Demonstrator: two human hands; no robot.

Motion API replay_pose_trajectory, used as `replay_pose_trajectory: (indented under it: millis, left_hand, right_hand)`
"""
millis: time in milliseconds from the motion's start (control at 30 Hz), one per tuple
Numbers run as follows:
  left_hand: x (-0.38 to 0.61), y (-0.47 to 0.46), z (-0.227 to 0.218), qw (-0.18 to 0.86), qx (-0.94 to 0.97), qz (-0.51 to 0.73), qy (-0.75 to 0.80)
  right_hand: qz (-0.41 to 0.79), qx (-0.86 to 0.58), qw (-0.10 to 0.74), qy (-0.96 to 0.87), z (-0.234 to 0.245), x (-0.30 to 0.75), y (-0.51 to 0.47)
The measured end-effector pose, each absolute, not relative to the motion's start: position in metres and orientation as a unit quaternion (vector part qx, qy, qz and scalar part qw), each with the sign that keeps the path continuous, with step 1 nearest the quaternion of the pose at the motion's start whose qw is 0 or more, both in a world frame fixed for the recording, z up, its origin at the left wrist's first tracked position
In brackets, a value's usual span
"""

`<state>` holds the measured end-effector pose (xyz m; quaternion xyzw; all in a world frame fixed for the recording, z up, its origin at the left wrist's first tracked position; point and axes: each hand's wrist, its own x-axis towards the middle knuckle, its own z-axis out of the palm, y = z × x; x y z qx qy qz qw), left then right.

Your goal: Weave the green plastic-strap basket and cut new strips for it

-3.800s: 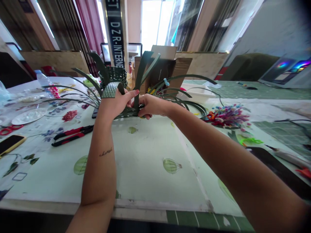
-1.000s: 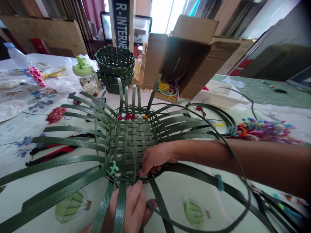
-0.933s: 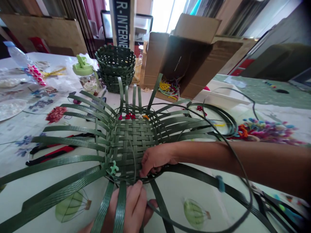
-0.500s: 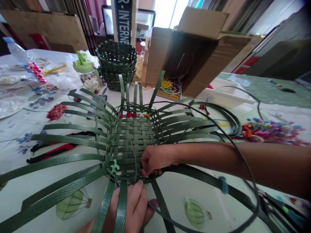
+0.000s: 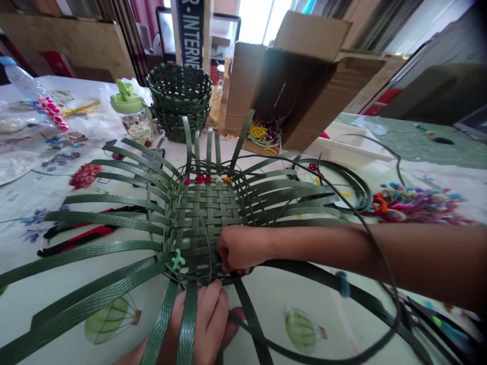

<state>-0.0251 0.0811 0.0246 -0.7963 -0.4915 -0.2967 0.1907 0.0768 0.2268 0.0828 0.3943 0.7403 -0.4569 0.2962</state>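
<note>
Under clenched right fingers, a green strapping basket base is being pinched while left fingers are grasping strands; slackened grip could loosen it.

The woven basket base is lying on the table, the stacked baskets are standing behind it, and the cardboard box is standing right of them.
</note>
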Motion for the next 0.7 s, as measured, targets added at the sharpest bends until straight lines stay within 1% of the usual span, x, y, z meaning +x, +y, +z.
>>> replay_pose_trajectory:
  millis: [100,267,400,433,600,700]
  left_hand:
    - [-0.026,0.082,0.03,0.213,-0.803,-0.27,-0.487]
    - [-0.027,0.08,0.027,0.194,-0.806,-0.281,-0.484]
    - [-0.031,0.081,0.02,0.191,-0.798,-0.299,-0.486]
    - [-0.032,0.083,0.019,0.196,-0.798,-0.302,-0.483]
    - [-0.037,0.088,0.022,0.196,-0.797,-0.308,-0.481]
    - [-0.036,0.089,0.023,0.179,-0.794,-0.327,-0.48]
  right_hand:
    - [-0.438,0.389,0.265,0.766,0.08,0.081,0.226]
    - [-0.437,0.327,0.18,0.818,0.077,0.094,0.23]
    - [-0.433,0.283,0.153,0.842,0.085,0.097,0.233]
    - [-0.407,0.267,0.154,0.86,0.089,0.097,0.233]
    - [-0.201,0.146,0.181,0.952,0.12,0.106,0.219]
    - [-0.098,0.119,0.203,0.967,0.129,0.114,0.201]
